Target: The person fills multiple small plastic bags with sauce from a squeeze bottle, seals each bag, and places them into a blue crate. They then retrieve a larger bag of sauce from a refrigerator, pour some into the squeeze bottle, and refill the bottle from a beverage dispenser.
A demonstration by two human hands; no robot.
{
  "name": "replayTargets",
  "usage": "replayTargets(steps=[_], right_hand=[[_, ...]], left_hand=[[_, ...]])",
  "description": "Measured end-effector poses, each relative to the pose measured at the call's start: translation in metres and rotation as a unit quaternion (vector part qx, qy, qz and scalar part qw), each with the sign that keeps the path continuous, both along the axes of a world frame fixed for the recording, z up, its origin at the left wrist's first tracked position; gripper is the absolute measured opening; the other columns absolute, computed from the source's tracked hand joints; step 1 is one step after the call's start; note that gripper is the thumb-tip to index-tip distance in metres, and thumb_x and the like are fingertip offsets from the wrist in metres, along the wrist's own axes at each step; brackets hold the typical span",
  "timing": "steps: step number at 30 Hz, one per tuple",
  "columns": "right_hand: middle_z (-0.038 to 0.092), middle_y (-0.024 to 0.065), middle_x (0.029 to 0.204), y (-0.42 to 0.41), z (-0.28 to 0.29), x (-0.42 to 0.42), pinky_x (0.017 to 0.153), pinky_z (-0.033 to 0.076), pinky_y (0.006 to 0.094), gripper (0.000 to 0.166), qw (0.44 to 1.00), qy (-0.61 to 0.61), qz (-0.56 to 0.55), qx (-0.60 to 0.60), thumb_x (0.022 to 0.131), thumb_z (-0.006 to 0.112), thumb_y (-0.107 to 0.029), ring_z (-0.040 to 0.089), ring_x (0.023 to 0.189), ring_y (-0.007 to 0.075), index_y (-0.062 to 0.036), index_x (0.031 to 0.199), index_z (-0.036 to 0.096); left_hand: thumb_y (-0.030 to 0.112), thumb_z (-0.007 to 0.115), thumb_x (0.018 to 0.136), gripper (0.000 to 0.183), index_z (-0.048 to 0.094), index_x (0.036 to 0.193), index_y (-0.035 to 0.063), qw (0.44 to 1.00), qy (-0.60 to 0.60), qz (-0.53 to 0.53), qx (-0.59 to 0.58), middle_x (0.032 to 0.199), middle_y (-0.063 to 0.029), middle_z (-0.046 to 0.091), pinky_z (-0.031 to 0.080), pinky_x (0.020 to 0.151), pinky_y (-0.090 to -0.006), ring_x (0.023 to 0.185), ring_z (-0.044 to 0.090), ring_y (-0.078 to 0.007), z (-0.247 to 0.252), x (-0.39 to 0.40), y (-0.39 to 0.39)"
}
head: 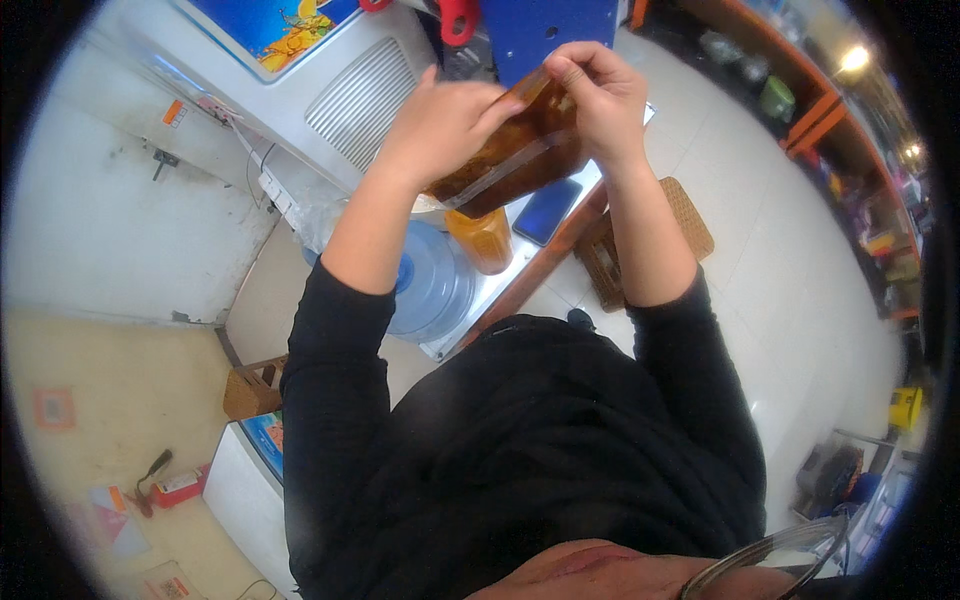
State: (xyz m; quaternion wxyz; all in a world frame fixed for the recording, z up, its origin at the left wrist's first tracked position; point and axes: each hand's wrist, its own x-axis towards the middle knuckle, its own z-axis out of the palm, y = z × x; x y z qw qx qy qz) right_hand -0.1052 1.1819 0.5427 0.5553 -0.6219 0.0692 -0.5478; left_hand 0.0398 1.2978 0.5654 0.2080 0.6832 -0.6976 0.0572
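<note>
A clear plastic pouch of dark brown contents point(525, 161), with a pale seal strip across it, hangs tilted between my hands. My right hand point(613, 105) pinches its upper right corner between thumb and fingers. Slightly blurred, my left hand point(450, 127) grips the upper left side, thumb on the near face and most fingers hidden behind. Just below the pouch stands an amber plastic jar point(484, 244), partly covered by it. A smartphone with a dark screen point(547, 211) lies on the metal-topped table point(501, 283) to the right of the jar.
A large blue water bottle point(431, 292) stands on the table beside my left forearm. A white appliance with a ribbed vent point(364, 105) is behind my left hand. Below the table edge on the right sits a woven basket point(604, 266). Orange-edged shelves point(817, 124) line the far right.
</note>
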Motion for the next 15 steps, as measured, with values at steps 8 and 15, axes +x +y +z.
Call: replayTargets(steps=[8, 15], right_hand=[[0.064, -0.0009, 0.075, -0.004, -0.008, 0.009, 0.065, 0.045, 0.0209, 0.004, 1.0, 0.015, -0.007, -0.006, 0.082, 0.067, -0.005, 0.056, 0.071, 0.0061, -0.0019, 0.083, 0.068], [0.065, 0.0, 0.077, -0.005, 0.0, 0.001, 0.066, 0.046, 0.0207, 0.006, 0.999, 0.016, -0.008, -0.037, 0.083, 0.068, -0.007, 0.057, 0.072, 0.0055, -0.0019, 0.085, 0.068]], left_hand=[[0.034, 0.044, 0.096, 0.033, 0.067, 0.098, 0.0102, 0.996, 0.038, 0.072, 0.043, 0.089, -0.0111, 0.067, 0.023, 0.105, -0.0598, 0.086, 0.062, -0.0306, -0.039, 0.029, 0.061], [0.038, 0.051, 0.092, 0.033, 0.067, 0.103, 0.0107, 0.989, 0.071, 0.114, 0.067, 0.099, -0.0119, 0.067, 0.025, 0.105, -0.0573, 0.09, 0.062, -0.0314, -0.054, 0.045, 0.087]])
